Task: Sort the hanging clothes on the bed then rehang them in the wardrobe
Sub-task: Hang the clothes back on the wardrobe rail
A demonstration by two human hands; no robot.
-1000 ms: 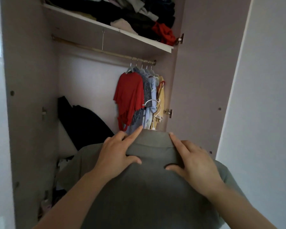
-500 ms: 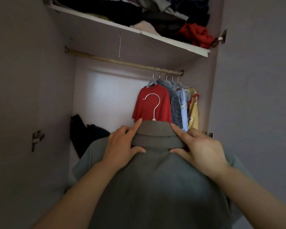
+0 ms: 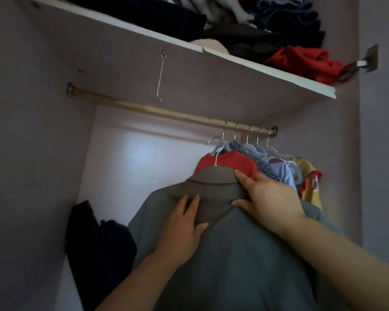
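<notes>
A grey-green collared shirt (image 3: 234, 254) hangs on a white hanger whose metal hook (image 3: 213, 143) is just below the wooden rail (image 3: 162, 112), apart from it and left of the other hooks. My right hand (image 3: 267, 196) pinches the collar's right side between thumb and fingers. Lying flat on the shirt's back below the collar, my left hand (image 3: 184, 227) has straight fingers. Behind the collar hangs a red shirt (image 3: 231, 161), then a patterned blue one (image 3: 263, 167), light blue ones and a yellow one (image 3: 310, 178).
A white shelf (image 3: 267, 70) above the rail carries piled clothes, among them a red one (image 3: 305, 61). A thin wire hook (image 3: 160, 79) dangles from the shelf's underside. Dark clothes (image 3: 94, 243) are heaped at the lower left. The rail's left part is bare.
The shirt has risen and moved right, its hook now close under the rail. My left hand has slid from the collar down onto the back. The view is closer to the wardrobe.
</notes>
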